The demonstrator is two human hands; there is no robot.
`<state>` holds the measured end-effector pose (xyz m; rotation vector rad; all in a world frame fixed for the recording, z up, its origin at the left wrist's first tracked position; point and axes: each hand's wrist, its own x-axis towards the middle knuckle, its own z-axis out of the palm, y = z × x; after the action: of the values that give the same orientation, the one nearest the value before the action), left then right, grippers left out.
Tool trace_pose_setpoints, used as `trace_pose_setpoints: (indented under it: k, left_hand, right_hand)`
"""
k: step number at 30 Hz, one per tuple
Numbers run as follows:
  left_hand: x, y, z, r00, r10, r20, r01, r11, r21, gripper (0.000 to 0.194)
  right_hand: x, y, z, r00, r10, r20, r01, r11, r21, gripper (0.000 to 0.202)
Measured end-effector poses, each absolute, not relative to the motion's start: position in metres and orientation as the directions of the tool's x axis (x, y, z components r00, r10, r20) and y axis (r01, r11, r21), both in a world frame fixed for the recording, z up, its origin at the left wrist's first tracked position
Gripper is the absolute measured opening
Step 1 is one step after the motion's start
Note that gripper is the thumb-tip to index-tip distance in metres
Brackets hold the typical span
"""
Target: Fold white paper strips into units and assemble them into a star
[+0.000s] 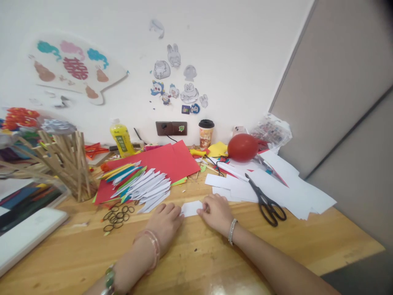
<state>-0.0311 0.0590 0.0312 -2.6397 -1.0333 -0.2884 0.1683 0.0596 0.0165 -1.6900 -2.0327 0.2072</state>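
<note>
**White wall point(242, 49) behind a wooden tabletop point(217, 262)**

The wall fills the upper frame, a fan-shaped decoration point(73, 67) at upper left, cutout pictures point(189, 94) at upper centre. Below them sits a dark socket panel point(179, 128). Grey panelling point(334, 82) with a dark seam point(353, 129) covers the right side. Pale light glints on the wood at bottom centre.

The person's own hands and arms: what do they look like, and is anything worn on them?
The left hand is bare; a pinkish bangle circles its wrist, and farther back sits a beaded bracelet with green beads. The right hand is bare too, with a narrow, silvery band around its wrist.
</note>
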Motion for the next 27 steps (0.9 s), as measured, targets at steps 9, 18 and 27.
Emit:
trace_pose_setpoints:
  k: [9,18,27]
  left_hand:
    - [-0.034,0.058,0.037,0.713,0.680,0.170,0.701,-0.694,-0.161,0.021]
    - [-0.035,0.065,0.029,0.658,0.734,0.169,0.753,-0.644,-0.133,0.021]
    - [-0.030,0.061,0.031,0.647,0.734,0.206,0.762,-0.637,-0.121,0.037]
  right_hand:
    - [0.186,0.060,0.023,-0.173,0.967,0.187,0.795,0.249,-0.554,0.009]
    - [0.194,0.057,0.030,-0.511,0.771,0.380,0.671,0.634,-0.385,0.018]
    - [0.171,0.037,0.041,-0.758,0.532,0.377,0.453,0.846,-0.283,0.017]
